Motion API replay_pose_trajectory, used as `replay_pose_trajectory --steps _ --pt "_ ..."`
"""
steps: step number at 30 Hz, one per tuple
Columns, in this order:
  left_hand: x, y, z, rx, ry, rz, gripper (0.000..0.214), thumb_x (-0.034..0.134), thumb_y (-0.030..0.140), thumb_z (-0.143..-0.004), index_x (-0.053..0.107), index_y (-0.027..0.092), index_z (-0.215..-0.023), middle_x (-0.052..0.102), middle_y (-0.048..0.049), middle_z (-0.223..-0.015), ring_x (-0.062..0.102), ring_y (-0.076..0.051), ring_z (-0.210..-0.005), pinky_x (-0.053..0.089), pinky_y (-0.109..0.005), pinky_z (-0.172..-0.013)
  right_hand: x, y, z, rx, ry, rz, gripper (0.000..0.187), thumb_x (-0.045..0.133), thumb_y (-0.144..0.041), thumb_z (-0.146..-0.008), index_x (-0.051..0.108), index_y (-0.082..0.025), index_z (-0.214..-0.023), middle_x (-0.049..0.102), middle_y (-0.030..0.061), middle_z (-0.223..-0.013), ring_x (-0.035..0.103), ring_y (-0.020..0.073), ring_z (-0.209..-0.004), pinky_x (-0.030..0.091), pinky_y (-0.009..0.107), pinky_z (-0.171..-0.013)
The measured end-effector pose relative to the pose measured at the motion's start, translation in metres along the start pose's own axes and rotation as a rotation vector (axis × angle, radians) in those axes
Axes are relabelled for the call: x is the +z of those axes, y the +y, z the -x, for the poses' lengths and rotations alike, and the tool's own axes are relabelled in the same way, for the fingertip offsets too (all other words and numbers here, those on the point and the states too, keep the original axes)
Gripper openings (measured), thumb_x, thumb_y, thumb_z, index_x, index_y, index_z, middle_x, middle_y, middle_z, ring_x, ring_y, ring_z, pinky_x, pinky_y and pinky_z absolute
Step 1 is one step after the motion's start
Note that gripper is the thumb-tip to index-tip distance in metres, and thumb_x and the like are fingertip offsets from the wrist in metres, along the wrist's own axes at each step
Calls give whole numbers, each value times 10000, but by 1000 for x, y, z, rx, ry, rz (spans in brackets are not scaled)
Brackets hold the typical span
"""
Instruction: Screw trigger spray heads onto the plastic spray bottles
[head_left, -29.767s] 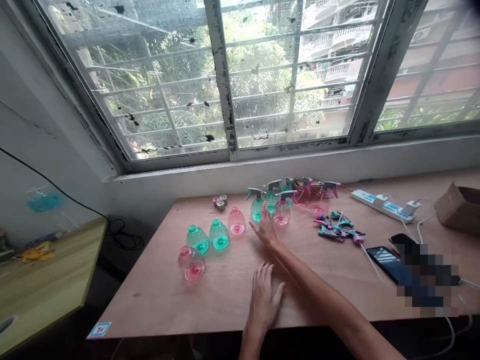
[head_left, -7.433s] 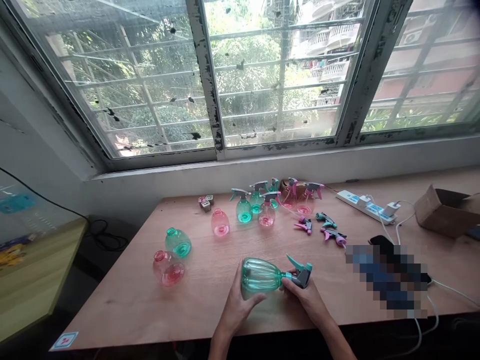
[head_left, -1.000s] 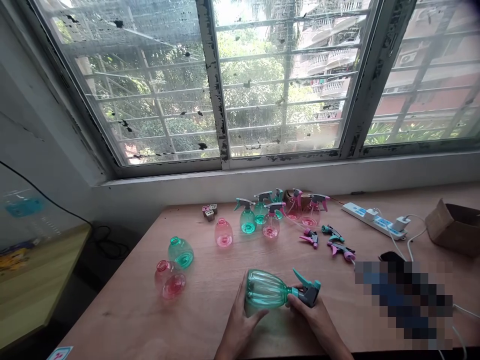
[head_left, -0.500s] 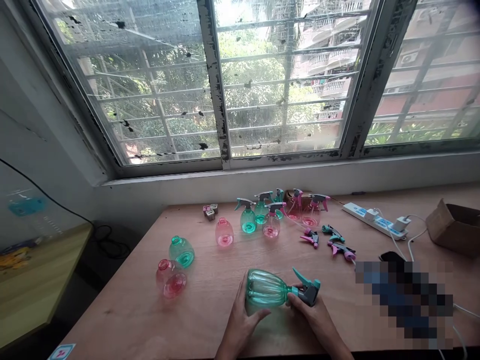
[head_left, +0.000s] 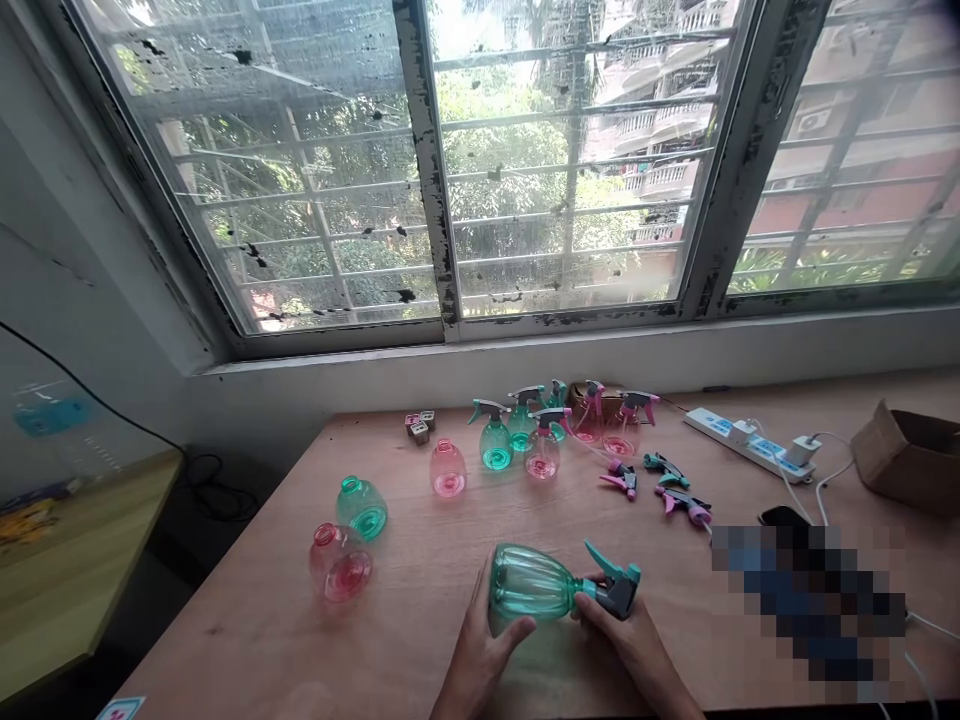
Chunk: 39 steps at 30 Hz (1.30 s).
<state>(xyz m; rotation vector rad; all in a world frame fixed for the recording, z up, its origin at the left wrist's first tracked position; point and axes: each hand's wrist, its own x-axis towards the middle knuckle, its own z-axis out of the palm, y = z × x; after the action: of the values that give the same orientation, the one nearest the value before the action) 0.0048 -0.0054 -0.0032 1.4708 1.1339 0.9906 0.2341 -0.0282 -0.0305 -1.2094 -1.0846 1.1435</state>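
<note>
A green spray bottle (head_left: 532, 582) lies on its side between my hands above the table, its trigger head (head_left: 619, 588) pointing right. Around the bottle's base end is my left hand (head_left: 486, 640), thumb along the near side. My right hand (head_left: 628, 635) grips the grey and teal head near the collar, with the thumb at the bottle's neck. Some fingers of both hands are hidden behind the bottle. Loose trigger heads lie beyond my right hand: a pink one (head_left: 621, 480), a teal one (head_left: 666, 468) and another pink one (head_left: 684, 506).
Headless bottles stand at left: green (head_left: 362, 508), red-pink (head_left: 341, 562) and pink (head_left: 448, 468). Several assembled spray bottles (head_left: 496, 440) line the back beside small blocks (head_left: 418, 432). A power strip (head_left: 746, 442), a cardboard box (head_left: 911, 455) and a pixelated patch (head_left: 810, 600) are at right.
Almost nothing differs. The bottle stays in both hands in nearly the same pose, and the whole view shifts very slightly.
</note>
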Motion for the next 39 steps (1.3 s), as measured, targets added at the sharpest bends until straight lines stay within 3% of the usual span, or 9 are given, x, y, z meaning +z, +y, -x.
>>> replay_pose_trajectory --steps 3,8,16,23,28,35,39 --pt "0 0 -1 1 1 -23 848 747 479 -769 398 191 -1486 397 -139 -1575 315 -324 -1473 224 -482 -1226 1 0 -1 6 3 -20 321 719 -494 -826 658 -203 -948 733 26 -709 624 215 -644 477 342 -652" --pt "0 -5 -1 7 19 -25 970 845 367 -677 366 210 -1506 383 -123 -1585 280 -319 -1488 183 -457 -1240 1 -2 -1 3 11 -44 322 718 -494 -825 654 -199 -938 726 22 -692 619 212 -628 470 338 -638" --pt "1 4 -7 8 41 41 1042 874 480 -587 396 259 -1487 517 -121 -1495 348 -387 -1446 239 -515 -1214 0 -3 1 26 5 -7 338 730 -495 -811 650 -197 -946 743 27 -728 637 218 -670 475 330 -660" --pt "3 13 -4 13 54 54 928 826 518 -641 458 255 -1451 556 -112 -1462 381 -379 -1430 265 -511 -1205 0 0 0 31 22 -30 349 745 -502 -789 640 -210 -948 738 24 -712 632 224 -660 478 335 -649" --pt "0 15 2 -5 20 23 756 737 479 -777 477 222 -1439 494 -116 -1514 375 -330 -1443 270 -468 -1210 0 0 1 40 3 -16 360 748 -496 -789 636 -204 -966 739 22 -716 628 221 -660 473 343 -667" --pt "-1 6 1 -5 2 -5 855 812 329 -721 421 252 -1477 415 -94 -1571 304 -299 -1482 202 -471 -1236 1 -4 0 21 34 -44 359 730 -519 -796 621 -209 -941 730 22 -695 631 224 -661 479 347 -671" --pt "-1 9 1 -1 13 -6 866 791 400 -743 400 203 -1490 438 -131 -1552 330 -321 -1468 233 -474 -1224 0 -1 0 24 15 -32 353 743 -507 -787 647 -204 -941 740 25 -695 645 230 -647 476 343 -651"
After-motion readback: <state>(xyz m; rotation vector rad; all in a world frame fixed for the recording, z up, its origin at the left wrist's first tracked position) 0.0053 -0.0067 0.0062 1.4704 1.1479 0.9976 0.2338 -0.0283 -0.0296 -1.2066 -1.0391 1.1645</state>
